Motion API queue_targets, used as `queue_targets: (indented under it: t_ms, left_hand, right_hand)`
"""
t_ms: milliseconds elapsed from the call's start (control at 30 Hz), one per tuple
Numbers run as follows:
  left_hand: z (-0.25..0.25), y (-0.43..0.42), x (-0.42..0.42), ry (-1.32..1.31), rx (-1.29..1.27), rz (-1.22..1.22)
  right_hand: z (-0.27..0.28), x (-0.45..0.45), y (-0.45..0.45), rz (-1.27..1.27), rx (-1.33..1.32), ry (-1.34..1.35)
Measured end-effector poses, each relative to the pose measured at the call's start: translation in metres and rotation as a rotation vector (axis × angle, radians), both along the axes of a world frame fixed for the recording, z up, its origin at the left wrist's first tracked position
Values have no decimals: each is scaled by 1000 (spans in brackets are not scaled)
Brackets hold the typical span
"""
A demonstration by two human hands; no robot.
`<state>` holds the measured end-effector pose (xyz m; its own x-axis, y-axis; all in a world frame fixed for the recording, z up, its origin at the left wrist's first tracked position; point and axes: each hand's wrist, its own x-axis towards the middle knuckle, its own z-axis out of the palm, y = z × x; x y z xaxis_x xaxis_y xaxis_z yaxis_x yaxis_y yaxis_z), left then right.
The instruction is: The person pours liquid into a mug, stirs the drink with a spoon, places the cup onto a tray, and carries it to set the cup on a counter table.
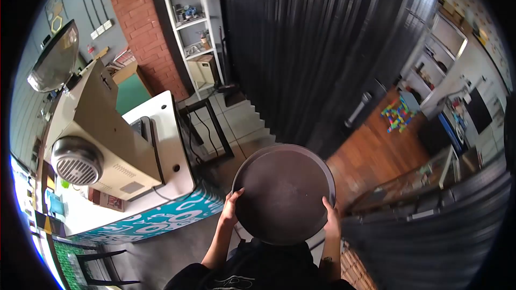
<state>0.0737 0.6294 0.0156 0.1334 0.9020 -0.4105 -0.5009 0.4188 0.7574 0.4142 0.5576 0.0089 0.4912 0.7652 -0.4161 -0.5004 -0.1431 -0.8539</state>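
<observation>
A large round dark tray (285,193) with a raised rim is held in front of the body, its inner face turned up toward the camera. Gripping its left edge is my left hand (231,208), thumb over the rim. On the opposite edge my right hand (331,219) holds it the same way. Nothing lies on the tray. The fingers beneath it are hidden.
Left, a white counter (180,150) carries a large beige machine (107,129). A dark pleated curtain (301,37) hangs ahead, with a white shelf (185,23) beside it. Colourful blocks (398,115) lie on the wooden floor at right. A black stool (102,268) stands lower left.
</observation>
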Motion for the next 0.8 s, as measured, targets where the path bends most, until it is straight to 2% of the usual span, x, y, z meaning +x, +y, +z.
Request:
queue_targets:
  t_ms: [33,67,133,167,200,267,300,400,467,533,600,700,800]
  left_hand:
    - [-3,19,3,-3,4,27]
    - [-7,40,5,-45,-61,74]
    - [-12,90,11,-99,-106,163]
    - [-12,111,12,-127,-83,147]
    - [-11,134,15,-156,-53,133]
    - [-10,174,20,-209,-42,247]
    - [3,185,27,-193,-43,326]
    - [35,235,25,-155,-17,515]
    - [37,253,16,-91,-107,586]
    - [56,275,15,-20,-92,646]
    - [73,303,14,53,-249,807]
    - [55,345,-8,108,-192,799]
    - [30,404,-26,27,-99,764]
  right_hand:
    - [-62,26,29,7,-141,87]
    - [-68,30,57,38,-130,80]
    - [-58,31,126,198,5,123]
    - [-48,27,160,158,21,4]
    - [-36,29,200,205,32,-4]
    - [-18,29,273,247,-35,-168]
    - [14,28,306,385,-33,-130]
    - [40,14,393,539,49,-43]
    - [32,5,436,611,34,-95]
    - [23,-10,485,664,46,-205]
    - [27,-27,521,727,17,-176]
    - [4,-49,566,689,-68,-142]
    - [-11,-65,624,676,-39,-319]
